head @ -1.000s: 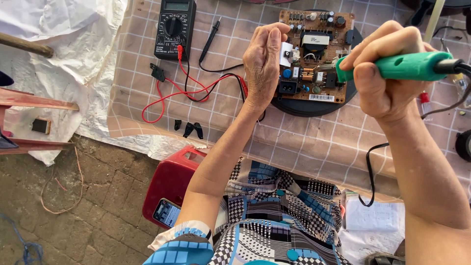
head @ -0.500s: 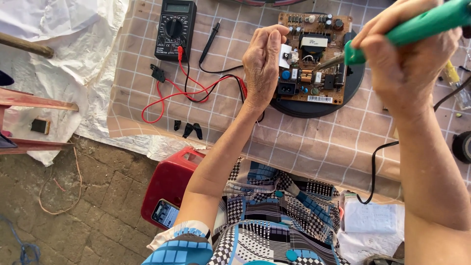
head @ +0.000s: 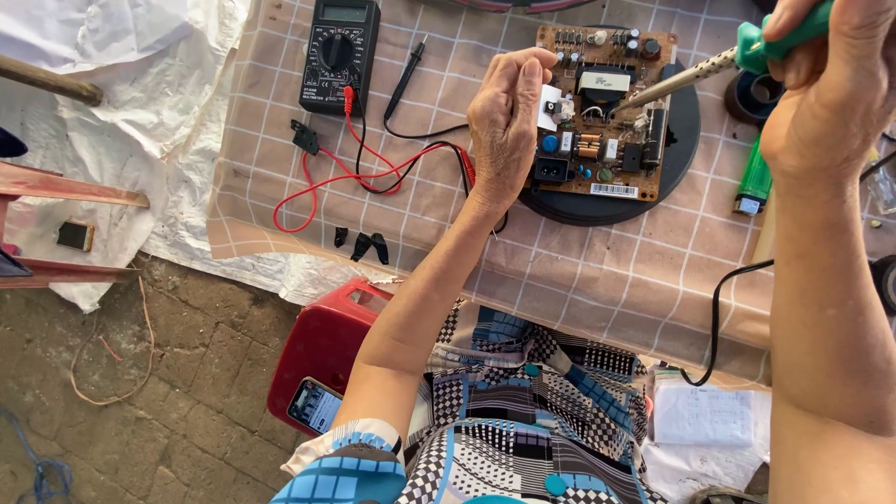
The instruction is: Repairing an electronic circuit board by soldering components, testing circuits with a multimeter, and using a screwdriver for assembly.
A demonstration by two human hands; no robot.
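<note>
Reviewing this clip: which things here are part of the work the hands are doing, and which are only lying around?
In use:
- circuit board on a black round base, steadied by the left hand
- green-handled soldering iron, tip at the board, held in the right hand

Lying about:
- multimeter with red and black leads
- phone on a red stool
- green lighter

**A makeshift electronics repair bench**

This is an improvised repair workshop, set up outdoors or in a yard. A checked cloth covers the bench, bearing a digital multimeter with red and black probe leads, a bare circuit board and a green-handled soldering iron. Below lie worn paving bricks, crumpled white sheeting and a red plastic stool.
</note>
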